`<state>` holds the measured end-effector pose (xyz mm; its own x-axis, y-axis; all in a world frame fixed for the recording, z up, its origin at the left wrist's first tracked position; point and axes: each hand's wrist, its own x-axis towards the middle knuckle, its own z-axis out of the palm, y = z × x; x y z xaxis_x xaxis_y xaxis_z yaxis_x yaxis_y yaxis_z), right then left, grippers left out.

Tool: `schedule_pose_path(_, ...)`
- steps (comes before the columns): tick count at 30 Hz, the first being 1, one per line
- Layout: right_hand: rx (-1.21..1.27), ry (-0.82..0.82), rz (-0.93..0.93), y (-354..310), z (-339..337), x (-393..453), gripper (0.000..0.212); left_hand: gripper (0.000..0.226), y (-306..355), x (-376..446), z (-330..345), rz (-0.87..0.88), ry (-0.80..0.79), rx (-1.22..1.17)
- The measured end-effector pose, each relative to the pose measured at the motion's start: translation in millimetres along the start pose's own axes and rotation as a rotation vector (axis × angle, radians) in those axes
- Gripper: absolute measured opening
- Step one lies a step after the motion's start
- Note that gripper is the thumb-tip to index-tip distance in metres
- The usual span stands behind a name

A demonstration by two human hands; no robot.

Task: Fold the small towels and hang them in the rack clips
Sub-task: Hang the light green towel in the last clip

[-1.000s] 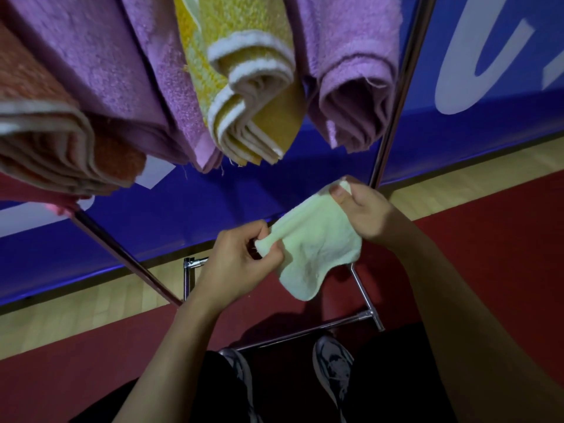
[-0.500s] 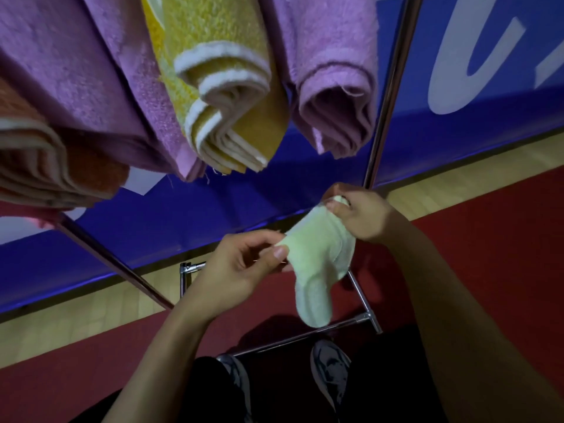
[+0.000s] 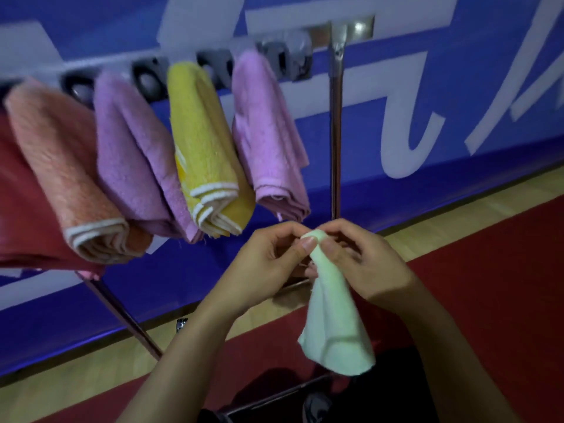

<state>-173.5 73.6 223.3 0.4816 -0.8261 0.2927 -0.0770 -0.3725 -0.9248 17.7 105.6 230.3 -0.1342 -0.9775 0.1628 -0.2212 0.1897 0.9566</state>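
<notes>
Left hand (image 3: 268, 264) thumb and fingers pinch the bunched top of the pale green towel (image 3: 332, 319); right hand (image 3: 363, 261) fingers curl round the same point from the other side. Towel hangs free below both hands, in front of the rack post (image 3: 336, 123), below the clip bar (image 3: 274, 59). Five folded towels already hang; the end clip (image 3: 294, 61) beside the pink towel (image 3: 268, 141) looks vacant, though blurred. Judgement: keep the gathered corner tight and compact, lift it straight to that clip, feed the fold in fully before releasing.

Rack clips (image 3: 146, 79) motion-blurred
</notes>
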Motion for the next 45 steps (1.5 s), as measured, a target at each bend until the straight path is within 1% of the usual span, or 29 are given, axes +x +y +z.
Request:
schedule_pose_path(2,-0.141,0.023,-0.044,-20,-17,6,0.016,0.016,25,9,4,0.018,-0.001,-0.013)
schedule_pose_path(4,-0.305,0.062,-0.105,-42,-34,13,0.019,0.016,49,17,6,0.021,-0.003,-0.056)
schedule_pose_path(6,-0.363,0.075,-0.166,-66,-48,20,0.024,0.018,76,25,8,0.019,-0.016,-0.08)
schedule_pose_path(9,-0.381,0.128,-0.237,-95,-66,34,0.025,0.018,114,37,9,-0.015,-0.026,-0.155)
schedule_pose_path(12,-0.319,0.198,-0.234,-114,-81,54,0.021,0.017,145,50,4,-0.023,-0.028,-0.211)
schedule_pose_path(14,-0.285,0.208,-0.231,-124,-85,67,0.02,0.023,159,57,0,-0.044,-0.008,-0.147)
schedule_pose_path(15,-0.259,0.213,-0.226,-128,-85,74,0.019,0.026,163,61,-2,-0.038,0.035,-0.087)
schedule_pose_path(19,-0.103,0.234,-0.167,-129,-78,109,0.023,0.027,170,83,-6,0.08,0.31,0.107)
schedule_pose_path(22,0.055,0.273,-0.092,-125,-68,136,0.023,0.03,175,101,-7,0.078,0.414,0.194)
schedule_pose_path(24,0.125,0.313,-0.076,-126,-66,152,0.024,0.033,179,112,-9,0.022,0.435,0.199)
schedule_pose_path(25,0.12,0.337,-0.072,-129,-66,156,0.024,0.033,181,117,-11,-0.005,0.433,0.218)
schedule_pose_path(28,0.06,0.38,-0.082,-130,-71,168,0.022,0.033,183,127,-16,-0.051,0.411,0.305)
schedule_pose_path(32,-0.022,0.381,-0.093,-126,-72,181,0.024,0.04,177,135,-21,-0.053,0.408,0.407)
schedule_pose_path(34,-0.013,0.385,-0.083,-124,-71,186,0.023,0.044,175,138,-20,-0.03,0.456,0.434)
schedule_pose_path(39,-0.046,0.419,-0.044,-121,-67,197,0.023,0.041,172,147,-10,-0.048,0.55,0.449)
schedule_pose_path(43,-0.189,0.435,-0.049,-121,-72,198,0.023,0.044,172,152,-8,-0.14,0.557,0.483)
schedule_pose_path(45,-0.242,0.41,-0.041,-117,-73,196,0.026,0.043,173,156,-8,-0.164,0.567,0.523)
